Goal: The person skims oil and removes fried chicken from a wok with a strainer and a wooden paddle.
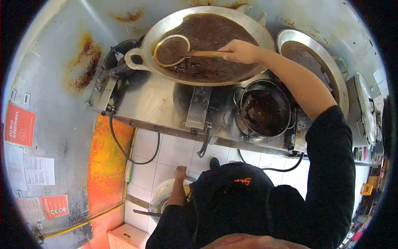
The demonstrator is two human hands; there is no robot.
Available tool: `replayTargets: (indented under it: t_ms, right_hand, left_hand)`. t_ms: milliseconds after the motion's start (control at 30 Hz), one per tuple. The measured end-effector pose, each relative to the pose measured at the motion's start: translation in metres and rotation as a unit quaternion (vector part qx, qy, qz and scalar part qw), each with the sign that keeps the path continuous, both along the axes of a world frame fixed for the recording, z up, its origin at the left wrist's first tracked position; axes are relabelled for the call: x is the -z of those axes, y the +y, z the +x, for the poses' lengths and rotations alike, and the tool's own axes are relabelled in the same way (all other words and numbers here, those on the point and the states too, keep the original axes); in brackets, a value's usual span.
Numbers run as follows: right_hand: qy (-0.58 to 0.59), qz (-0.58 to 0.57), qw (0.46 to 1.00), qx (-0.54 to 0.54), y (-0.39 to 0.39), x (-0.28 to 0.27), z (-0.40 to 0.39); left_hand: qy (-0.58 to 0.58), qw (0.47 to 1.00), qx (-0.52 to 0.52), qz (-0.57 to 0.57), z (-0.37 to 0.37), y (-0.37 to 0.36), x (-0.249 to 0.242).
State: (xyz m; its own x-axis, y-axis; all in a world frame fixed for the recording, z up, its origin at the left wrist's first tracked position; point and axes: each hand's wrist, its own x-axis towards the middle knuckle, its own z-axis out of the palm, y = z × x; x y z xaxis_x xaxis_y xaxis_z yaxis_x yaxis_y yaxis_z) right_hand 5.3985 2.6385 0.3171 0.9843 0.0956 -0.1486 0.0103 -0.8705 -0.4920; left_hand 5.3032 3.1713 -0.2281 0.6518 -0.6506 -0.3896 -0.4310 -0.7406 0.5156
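right hand (239,51) is gripping a wooden-handled skimmer (172,50) dipping into the dark liquid of the wide pan (265,35); left hand (180,172) is hanging low, grip unclear.

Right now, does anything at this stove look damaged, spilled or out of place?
Yes: brown, rust-like stains mark the metal wall left of the big wok, with more above its rim. Nothing looks spilled. The right hand holds a ladle in the dark liquid; the left hand hangs low.

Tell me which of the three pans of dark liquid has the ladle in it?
The big wok at top centre. The right hand holds a round ladle dipped in it. The smaller pot and the right-hand wok hold no utensil.
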Motion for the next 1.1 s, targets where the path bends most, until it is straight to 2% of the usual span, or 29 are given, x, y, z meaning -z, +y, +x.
replayTargets:
  t_ms: [33,67,100,133,200,267,333,400,433,500,567,633,700,767,833,900,967,1033,1100]
  right_hand:
    - [0.003,0.0,1.0,-0.006,0.003,-0.004,-0.004]
    - [0.014,0.023,1.0,0.013,0.009,-0.011,-0.012]
    - [0.026,0.048,0.998,0.032,0.013,-0.014,-0.019]
    - [0.028,0.05,0.998,0.03,0.012,-0.013,-0.023]
    - [-0.012,0.067,0.997,0.025,0.009,-0.01,-0.035]
    - [0.017,0.086,0.995,0.042,0.013,-0.018,-0.051]
    - [0.046,0.108,0.991,0.061,0.014,-0.023,-0.069]
    - [-0.029,0.095,0.995,0.028,0.012,-0.021,-0.09]
    - [-0.025,0.104,0.994,0.035,0.013,-0.021,-0.103]
    - [-0.005,0.135,0.985,0.104,0.018,-0.026,-0.132]
    - [-0.037,0.12,0.982,0.14,0.03,-0.027,-0.171]
    - [-0.138,0.063,0.972,0.18,0.035,-0.02,-0.214]
    - [-0.111,0.039,0.955,0.272,0.045,-0.013,-0.261]
    - [-0.15,0.084,0.924,0.343,0.056,0.005,-0.301]
    - [-0.244,0.011,0.902,0.356,0.061,0.036,-0.337]
    - [-0.125,0.044,0.871,0.472,0.076,0.042,-0.364]
    - [-0.152,0.024,0.863,0.481,0.079,0.071,-0.389]
    - [-0.222,0.011,0.857,0.465,0.081,0.098,-0.401]
    - [-0.211,-0.023,0.853,0.478,0.081,0.112,-0.409]
  left_hand:
    - [0.054,0.97,-0.186,-0.148,0.003,-0.012,0.006]
    - [0.103,0.882,-0.36,-0.287,0.006,-0.018,0.028]
    - [0.135,0.872,-0.386,-0.268,0.009,-0.029,-0.006]
    - [0.167,0.861,-0.41,-0.249,0.019,-0.052,-0.064]
    - [0.139,0.843,-0.41,-0.318,0.032,-0.074,-0.096]
    - [0.136,0.816,-0.392,-0.403,0.048,-0.085,-0.091]
    - [0.134,0.816,-0.388,-0.406,0.06,-0.101,-0.116]
    - [0.133,0.82,-0.383,-0.405,0.066,-0.116,-0.148]
    - [0.146,0.822,-0.378,-0.401,0.068,-0.122,-0.16]
    - [0.162,0.83,-0.37,-0.386,0.07,-0.128,-0.179]
    - [0.146,0.845,-0.346,-0.381,0.07,-0.133,-0.194]
    - [0.154,0.846,-0.357,-0.366,0.071,-0.137,-0.204]
    - [0.157,0.842,-0.373,-0.358,0.07,-0.142,-0.209]
    - [0.147,0.837,-0.364,-0.38,0.068,-0.15,-0.214]
    - [0.146,0.852,-0.363,-0.348,0.064,-0.16,-0.221]
    - [0.164,0.849,-0.349,-0.36,0.063,-0.167,-0.218]
    - [0.155,0.866,-0.348,-0.324,0.063,-0.175,-0.222]
    - [0.194,0.836,-0.385,-0.338,0.065,-0.179,-0.229]
    - [0.181,0.863,-0.349,-0.317,0.071,-0.181,-0.229]
